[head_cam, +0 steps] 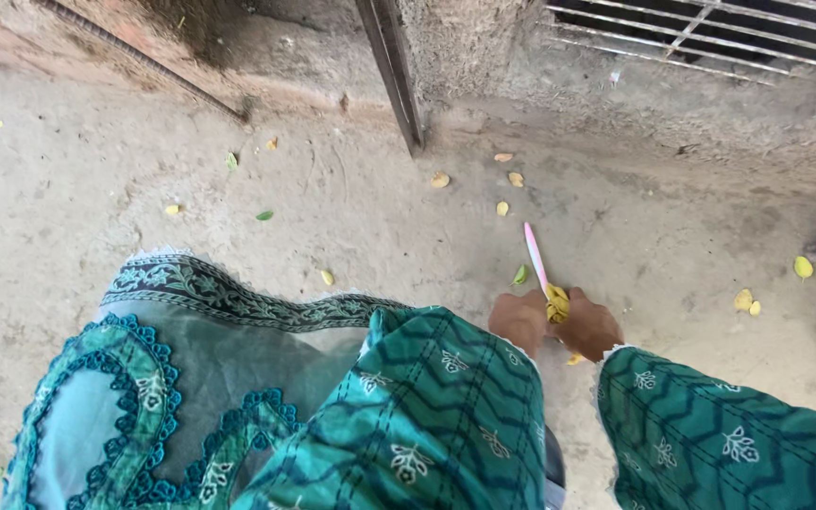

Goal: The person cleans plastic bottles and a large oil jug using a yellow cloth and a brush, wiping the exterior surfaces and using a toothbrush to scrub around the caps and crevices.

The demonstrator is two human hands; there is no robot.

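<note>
Yellow leaves (514,179) litter the ground (68,189) beyond both hands' (555,323) pink stick (535,257).

You've got two hands in view, left hand (518,319) and right hand (589,326), and one pink stick (535,255). One bunch of yellow leaves (557,303) between the hands. Roughly a dozen loose leaves (439,179) on the floor (96,189). One metal grate (710,33).
</note>
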